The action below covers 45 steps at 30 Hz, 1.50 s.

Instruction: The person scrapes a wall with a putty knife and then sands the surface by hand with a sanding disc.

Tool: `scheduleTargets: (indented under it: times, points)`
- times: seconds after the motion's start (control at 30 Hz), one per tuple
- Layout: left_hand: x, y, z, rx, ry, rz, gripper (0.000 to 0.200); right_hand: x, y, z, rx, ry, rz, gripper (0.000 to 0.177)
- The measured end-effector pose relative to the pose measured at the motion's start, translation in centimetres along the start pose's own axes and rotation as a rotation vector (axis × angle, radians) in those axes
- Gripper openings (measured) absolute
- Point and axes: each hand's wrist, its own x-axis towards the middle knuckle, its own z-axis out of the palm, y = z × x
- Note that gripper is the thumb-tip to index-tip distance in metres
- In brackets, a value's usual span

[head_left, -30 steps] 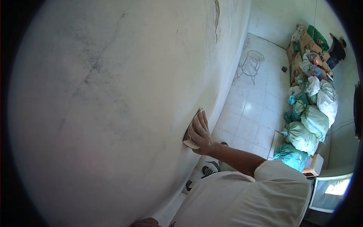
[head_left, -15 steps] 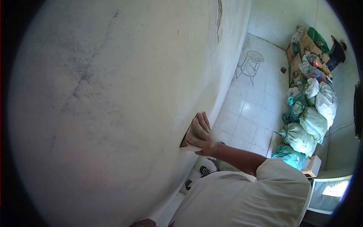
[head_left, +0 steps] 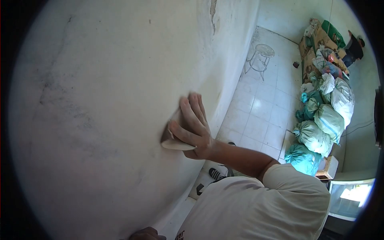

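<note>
My right hand (head_left: 194, 124) presses against the pale wall (head_left: 132, 132), its fingers closed over a piece of sandpaper (head_left: 176, 145). Dark grit shows on one side of the sandpaper, and its light backing curls out below the index finger. The thumb is tucked underneath. Only a shadowed part of my left hand (head_left: 147, 233) shows at the bottom edge, close to the wall; its fingers are not clear. Grey smudges spread over the wall left of my right hand, and a crack (head_left: 213, 16) runs near the top.
A round stool (head_left: 264, 51) stands on the tiled floor (head_left: 250, 106). Tied sacks (head_left: 328, 120) and cardboard boxes (head_left: 310, 58) are piled along the opposite side. Another person (head_left: 354, 50) is at the far right. A television (head_left: 350, 200) sits at lower right.
My right hand has slid up and to the left in the view, with the sandpaper still under its fingers. The camera view has also shifted slightly.
</note>
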Motion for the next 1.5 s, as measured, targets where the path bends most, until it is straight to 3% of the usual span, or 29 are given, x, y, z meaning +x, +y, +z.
scheduleTargets:
  times: [0.13, 0.27, 0.37, 0.5, 0.6, 0.7, 0.8, 0.97, 1.1, 1.3, 1.47, 1.5]
  points:
    - [-0.2, 0.8, 0.6, 0.010, 0.000, -0.005, 0.071, 5.5, -2.2, -0.7, 0.054, 0.043, 0.007, 0.067]
    - [-0.5, 1.5, 1.3, 0.024, 0.015, -0.003, 0.071, 5.7, -2.5, -1.0, 0.041, 0.014, -0.015, 0.064]
    - [-1.0, 1.9, 1.8, 0.040, 0.041, 0.000, 0.071, -0.7, 0.2, 0.0, -0.052, -0.034, -0.105, 0.061]
    - [-1.2, 2.1, 2.0, 0.051, 0.060, 0.005, 0.071, -14.1, 2.6, 0.1, -0.067, -0.384, 0.148, 0.064]
    - [-1.0, 2.0, 1.7, 0.053, 0.056, 0.001, 0.071, -16.3, 3.1, 0.4, -0.063, -0.383, 0.190, 0.069]
    - [-0.9, 2.3, 1.4, 0.048, 0.046, -0.016, 0.071, -14.8, 2.4, 0.8, 0.012, -0.259, 0.193, 0.067]
    - [-0.7, 2.4, 1.1, 0.051, 0.043, -0.020, 0.071, -9.8, 2.3, 1.3, -0.027, -0.098, 0.063, 0.061]
    - [-0.8, 2.4, 1.4, 0.048, 0.046, -0.022, 0.071, 0.2, 0.4, -0.2, -0.057, -0.047, -0.058, 0.058]
    - [-0.9, 2.6, 1.7, 0.053, 0.057, -0.022, 0.071, 3.2, -0.9, -0.7, -0.035, -0.044, -0.046, 0.056]
    - [-1.4, 3.4, 2.0, 0.081, 0.087, -0.031, 0.072, -6.3, 2.4, 0.8, -0.080, -0.102, -0.073, 0.043]
    - [-1.5, 4.0, 1.9, 0.090, 0.100, -0.052, 0.072, -14.8, 4.2, 0.3, -0.107, -0.331, 0.137, 0.051]
    - [-1.5, 4.1, 1.9, 0.088, 0.100, -0.058, 0.072, -15.7, 4.6, 0.5, -0.104, -0.316, 0.134, 0.059]
